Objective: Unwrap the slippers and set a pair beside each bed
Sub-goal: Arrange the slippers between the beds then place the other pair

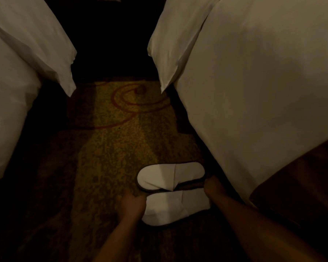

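Two white slippers lie side by side on the carpet, close to the right bed [254, 91]. The far slipper [169, 175] and the near slipper [175, 207] both have their toes to the left and dark sole edges. My left hand [130, 204] grips the toe end of the near slipper. At the heel ends, my right hand [213, 187] has its fingers curled on the near slipper's heel. No wrapper is visible. The room is dim.
The left bed [11, 103] with white linen borders the aisle. Pillow corners [64, 59] overhang from both sides. Yellow patterned carpet [121, 129] runs between the beds. A dark brown bed runner [301, 186] lies on the right bed. The far end is dark.
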